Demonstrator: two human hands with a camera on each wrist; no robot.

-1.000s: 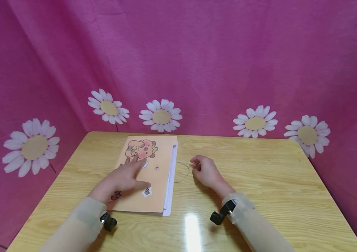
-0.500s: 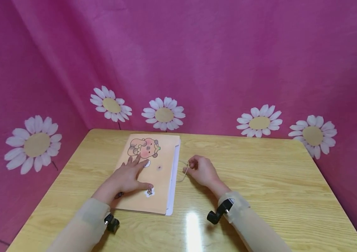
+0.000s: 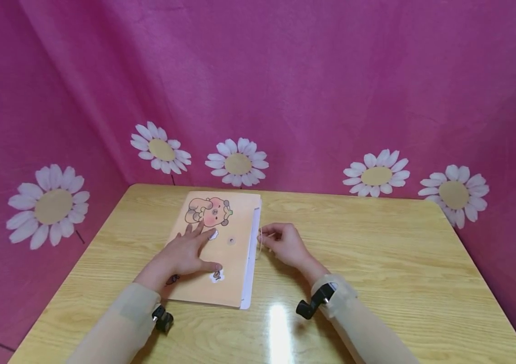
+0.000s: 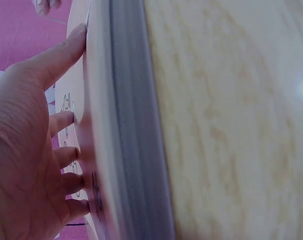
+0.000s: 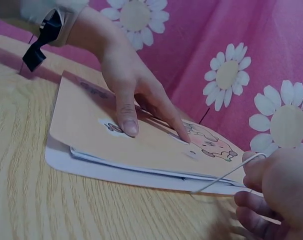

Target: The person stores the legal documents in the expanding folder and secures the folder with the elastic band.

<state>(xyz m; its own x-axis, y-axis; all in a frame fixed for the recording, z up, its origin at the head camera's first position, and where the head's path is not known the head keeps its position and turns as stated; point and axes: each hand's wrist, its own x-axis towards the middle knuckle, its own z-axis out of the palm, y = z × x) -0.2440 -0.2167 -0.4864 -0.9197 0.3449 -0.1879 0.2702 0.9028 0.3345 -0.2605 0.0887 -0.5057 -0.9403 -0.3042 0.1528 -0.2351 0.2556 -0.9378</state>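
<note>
A peach-coloured folder (image 3: 232,288) with a cartoon bear on its cover lies on the wooden table. White sheets (image 5: 136,162) show along its open edge. My left hand (image 3: 184,255) rests on the cover with fingers spread; the left wrist view has its fingertips touching the folder. Beside the folder's right edge, my right hand (image 3: 287,244) holds a thin pale elastic cord (image 5: 219,177) with curled fingers. In the right wrist view the cord runs from the folder's edge up over a finger. A small round fastener (image 3: 231,240) sits on the cover near that edge.
The wooden table (image 3: 353,263) extends around the folder, with a bright light reflection near its front. Behind and beside it hangs a pink curtain (image 3: 303,101) printed with white daisies. A small black camera (image 3: 309,306) is strapped to my right wrist.
My right hand has moved left to the folder's edge and taken hold of the cord, which lay as a loose loop on the table. The left hand stays on the cover.
</note>
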